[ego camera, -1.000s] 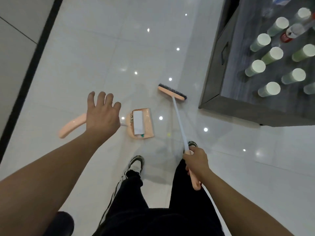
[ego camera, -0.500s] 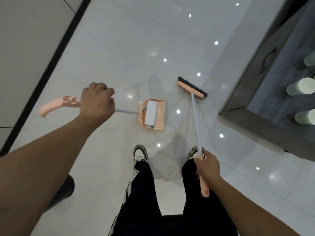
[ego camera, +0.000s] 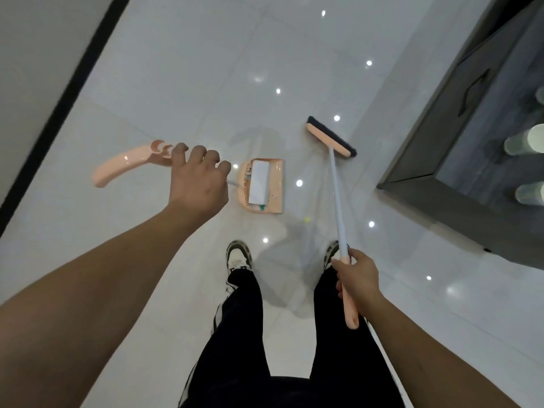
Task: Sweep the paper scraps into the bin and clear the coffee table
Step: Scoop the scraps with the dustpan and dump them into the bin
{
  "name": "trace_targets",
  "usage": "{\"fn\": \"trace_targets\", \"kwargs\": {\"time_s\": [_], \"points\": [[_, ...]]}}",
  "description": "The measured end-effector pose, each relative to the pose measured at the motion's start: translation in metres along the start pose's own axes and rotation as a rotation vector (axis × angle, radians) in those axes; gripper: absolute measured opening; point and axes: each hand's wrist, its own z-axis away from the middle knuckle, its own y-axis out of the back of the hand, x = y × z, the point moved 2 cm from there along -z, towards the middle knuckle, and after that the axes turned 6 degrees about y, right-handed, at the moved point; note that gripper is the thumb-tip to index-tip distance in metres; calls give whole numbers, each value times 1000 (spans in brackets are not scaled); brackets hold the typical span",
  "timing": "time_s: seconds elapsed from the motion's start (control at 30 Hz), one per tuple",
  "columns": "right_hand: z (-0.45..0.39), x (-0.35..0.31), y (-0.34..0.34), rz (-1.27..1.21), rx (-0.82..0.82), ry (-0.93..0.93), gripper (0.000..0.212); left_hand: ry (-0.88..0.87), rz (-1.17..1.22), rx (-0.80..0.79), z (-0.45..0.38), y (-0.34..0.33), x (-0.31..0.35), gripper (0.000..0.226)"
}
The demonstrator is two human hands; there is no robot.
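Peach dustpan (ego camera: 263,187) sits flat on the white floor (ego camera: 176,69) with a white paper piece (ego camera: 259,185) inside. Left hand (ego camera: 197,181) is wrapped around its long handle, right hand (ego camera: 357,278) grips the broom (ego camera: 331,136), near the coffee table (ego camera: 459,160) holding cups (ego camera: 524,141).

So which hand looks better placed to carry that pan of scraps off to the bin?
Probably the left. The left hand already grips the dustpan's long handle, with white paper lying in the pan. The right hand is busy holding the broom.
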Motion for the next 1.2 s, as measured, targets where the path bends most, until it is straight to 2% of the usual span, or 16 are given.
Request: {"fn": "trace_targets", "kwargs": {"time_s": [0.13, 0.27, 0.33, 0.43, 0.67, 0.73, 0.93, 1.03, 1.2], "points": [[-28, 25, 13, 23, -12, -24, 15, -36, 41, 16, -10, -29, 60, 20], [-64, 52, 19, 54, -21, -18, 10, 22, 177, -78, -9, -75, 119, 20], [-85, 66, 13, 28, -34, -32, 6, -2, 246, -138, -4, -108, 151, 21], [-127, 94, -5, 0, -48, -48, 7, -52, 298, -252, 4, -174, 200, 22], [-264, 167, -66, -16, -74, -122, 17, 5, 402, -491, -6, -373, 279, 29], [-306, 187, -87, -45, -86, -142, 16, 33, 445, -503, -15, -427, 296, 31], [-385, 223, -125, -40, -89, -59, 14, -15, 569, -462, -40, -529, 346, 29], [-400, 245, -133, -73, -50, -75, 15, -83, 596, -463, -43, -554, 364, 27], [-405, 261, -141, -96, -39, -59, 18, -102, 611, -391, -43, -568, 375, 17]]}}
